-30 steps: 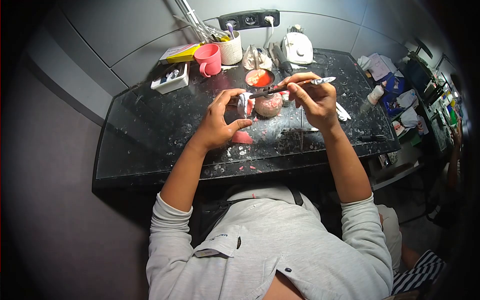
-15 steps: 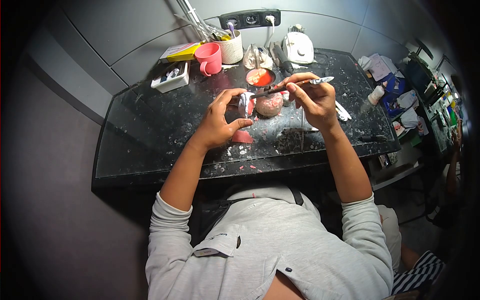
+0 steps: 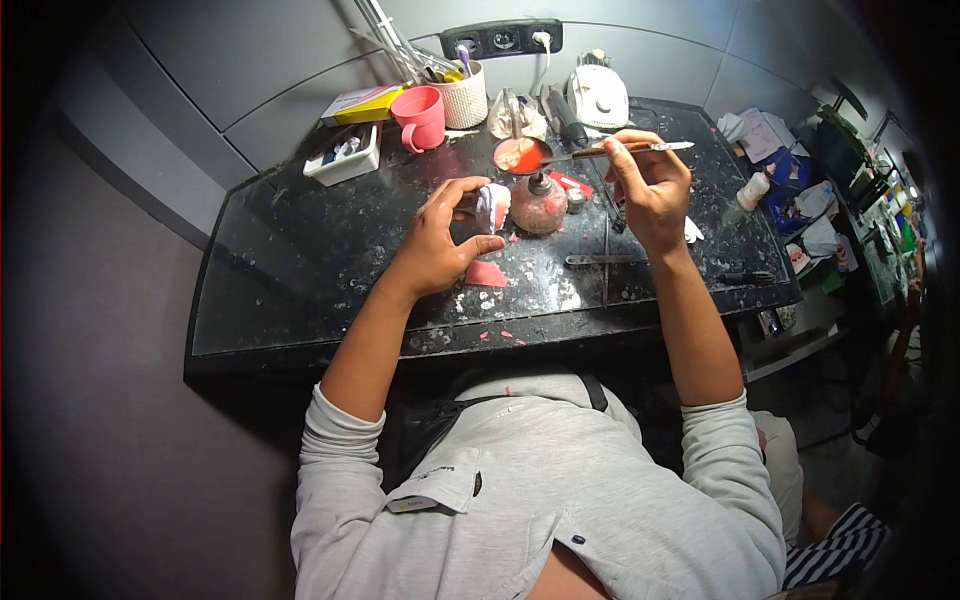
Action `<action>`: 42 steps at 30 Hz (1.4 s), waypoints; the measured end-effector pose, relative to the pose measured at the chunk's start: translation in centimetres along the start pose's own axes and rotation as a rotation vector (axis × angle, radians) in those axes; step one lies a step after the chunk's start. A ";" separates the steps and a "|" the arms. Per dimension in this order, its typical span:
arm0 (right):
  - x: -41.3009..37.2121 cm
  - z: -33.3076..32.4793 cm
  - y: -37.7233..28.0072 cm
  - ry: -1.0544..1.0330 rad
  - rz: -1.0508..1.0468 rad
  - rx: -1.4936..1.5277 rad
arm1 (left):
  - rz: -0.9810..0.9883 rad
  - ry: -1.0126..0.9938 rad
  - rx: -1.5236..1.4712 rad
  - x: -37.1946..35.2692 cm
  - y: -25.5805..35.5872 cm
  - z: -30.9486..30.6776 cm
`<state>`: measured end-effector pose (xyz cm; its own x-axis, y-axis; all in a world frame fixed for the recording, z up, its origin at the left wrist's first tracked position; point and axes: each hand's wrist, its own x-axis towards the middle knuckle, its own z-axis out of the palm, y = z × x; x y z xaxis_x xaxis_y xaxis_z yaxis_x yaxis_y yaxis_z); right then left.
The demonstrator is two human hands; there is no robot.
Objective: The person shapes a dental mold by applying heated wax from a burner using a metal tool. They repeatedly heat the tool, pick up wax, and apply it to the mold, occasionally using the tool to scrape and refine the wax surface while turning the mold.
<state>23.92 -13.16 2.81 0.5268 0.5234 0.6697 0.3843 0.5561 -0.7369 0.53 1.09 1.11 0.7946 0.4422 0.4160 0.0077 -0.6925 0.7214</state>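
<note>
My left hand (image 3: 437,240) grips a white dental cast (image 3: 487,205) with pink wax on its right side, fingers behind it and thumb below. In my right hand (image 3: 655,195) a wax spatula (image 3: 590,153) is pinched like a pen, its tip at the right edge of a small dark pan of red-pink wax (image 3: 522,156). Between my hands stands a round alcohol burner (image 3: 540,208) smeared with pink. A pink wax sheet (image 3: 486,274) lies in front of the cast. Nearer my right forearm, a metal instrument (image 3: 600,260) rests on the black bench.
At the back stand a pink mug (image 3: 418,118), a white tray (image 3: 342,160), a woven pot of tools (image 3: 462,95) and a white device (image 3: 597,95). A black pen-like tool (image 3: 746,278) lies at right. Another person's striped clothing (image 3: 835,545) shows lower right.
My right hand has moved the spatula from the cast up and right to the wax pan, uncovering the burner's top. My left hand still holds the cast in place.
</note>
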 end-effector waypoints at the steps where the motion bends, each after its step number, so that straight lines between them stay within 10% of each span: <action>1: 0.0 0.0 0.2 0.002 -0.004 -0.038 | 0.002 0.000 0.003 0.0 0.0 0.0; 22: -1.2 0.7 -1.2 -0.350 0.087 0.079 | -0.013 -0.030 -0.012 -0.1 0.2 -0.1; 38: -1.1 0.9 -1.0 -0.332 0.051 0.095 | -0.112 -0.079 -0.087 -0.3 -0.5 -0.3; 42: -0.3 0.8 -0.9 -0.052 -0.015 0.088 | -0.094 -0.062 -0.108 -0.2 -0.7 -0.1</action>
<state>22.80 -13.34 3.33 0.4804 0.5465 0.6860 0.3222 0.6175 -0.7176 0.27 1.52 0.63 0.8292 0.4641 0.3116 0.0209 -0.5828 0.8124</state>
